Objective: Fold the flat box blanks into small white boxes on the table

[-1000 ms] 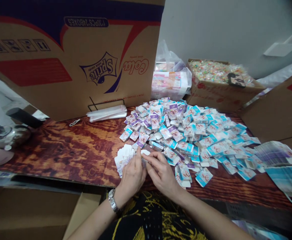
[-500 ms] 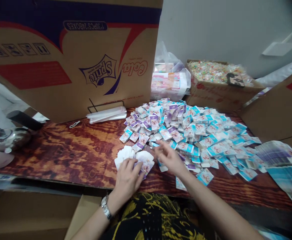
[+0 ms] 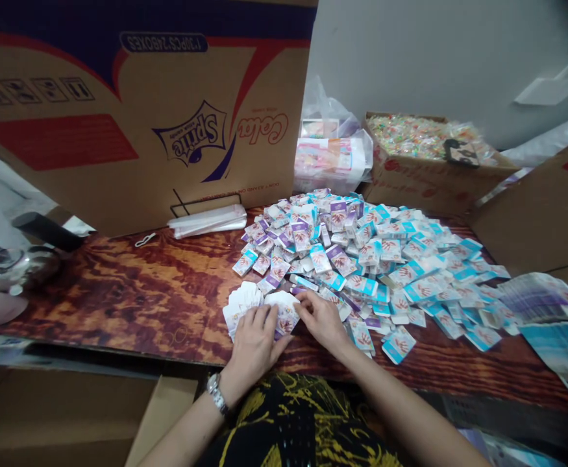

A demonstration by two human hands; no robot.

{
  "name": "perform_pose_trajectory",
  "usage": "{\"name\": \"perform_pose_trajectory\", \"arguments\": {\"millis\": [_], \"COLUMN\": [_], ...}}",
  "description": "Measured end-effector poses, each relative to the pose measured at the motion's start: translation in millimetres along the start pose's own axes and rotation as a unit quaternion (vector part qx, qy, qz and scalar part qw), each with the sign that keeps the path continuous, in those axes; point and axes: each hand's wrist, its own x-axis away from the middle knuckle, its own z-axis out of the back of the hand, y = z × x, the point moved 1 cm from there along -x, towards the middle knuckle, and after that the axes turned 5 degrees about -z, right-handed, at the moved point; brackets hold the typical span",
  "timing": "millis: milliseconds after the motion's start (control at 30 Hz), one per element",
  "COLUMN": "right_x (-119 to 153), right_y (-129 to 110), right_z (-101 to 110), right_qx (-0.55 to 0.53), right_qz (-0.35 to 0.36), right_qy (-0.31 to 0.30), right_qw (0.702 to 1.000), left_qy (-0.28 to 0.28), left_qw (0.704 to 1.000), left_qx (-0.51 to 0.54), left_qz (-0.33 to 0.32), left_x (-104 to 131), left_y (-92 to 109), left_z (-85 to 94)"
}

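My left hand [image 3: 254, 337] lies across a fanned stack of small flattened cartons [image 3: 242, 301], white with rounded flaps and some purple print. Its fingers are stretched out over them. At the right edge of the fan, my right hand [image 3: 320, 318] pinches thumb and fingers together on a flattened carton [image 3: 286, 308]. Whether that carton is apart from the others is hidden. Just beyond both hands spreads a heap of small folded cartons [image 3: 369, 250], blue-and-white and purple-and-white, with red hand pictures.
A large cardboard box [image 3: 142, 143] stands at the back left, plastic sleeves [image 3: 208, 222] before it. Behind the heap is a carton of wrapped candies [image 3: 424, 181]. More flat cartons [image 3: 559, 350] lie at right. A metal kettle [image 3: 25, 266] is at left. Wooden tabletop [image 3: 132, 292].
My right hand has come left from the near edge of the heap to the fan and closed on its edge. My left hand has shifted slightly right, still on the fan.
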Motion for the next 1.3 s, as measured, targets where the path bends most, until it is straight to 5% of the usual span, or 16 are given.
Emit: {"name": "perform_pose_trajectory", "arguments": {"millis": [333,667,867,1067,1300], "right_x": [3,23,21,11,12], "right_y": [-26,-41,-46,-49,-63], "right_z": [6,24,24,22,28], "right_qx": [-0.244,-0.038,-0.133,-0.288,-0.163], "right_qz": [-0.009,0.220,0.168,0.007,0.089], "right_qy": [-0.047,0.043,-0.053,-0.074,-0.032], "right_qw": [0.968,0.974,0.975,0.955,0.982], "left_qy": [0.098,0.168,0.169,0.133,0.129], "left_qw": [0.993,0.975,0.970,0.979,0.985], "left_qx": [0.058,0.137,0.173,0.156,0.117], "left_qz": [0.022,0.052,0.010,-0.012,-0.012], "left_x": [-9,-13,-14,-13,-16], "left_y": [1,-2,0,1,4], "left_z": [0.3,22.7,23.9,21.4,27.1]}}
